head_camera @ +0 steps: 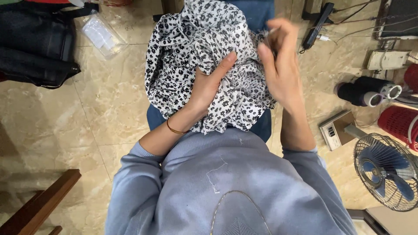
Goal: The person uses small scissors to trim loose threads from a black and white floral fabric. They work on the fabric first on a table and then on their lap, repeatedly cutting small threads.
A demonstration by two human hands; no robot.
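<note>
The left hand (208, 85) grips a bunched white cloth (191, 52) with small black flowers, thumb pressed into the folds; its fingers are buried under the fabric. The cloth lies heaped on the person's lap, covering most of the blue trousers (257, 13). The right hand (278, 61) is raised at the cloth's right edge, motion-blurred, fingertips pinched together; whether they hold anything cannot be told. A fan (385, 172) is cut off at the right edge, a black bag (35, 43) at the left.
</note>
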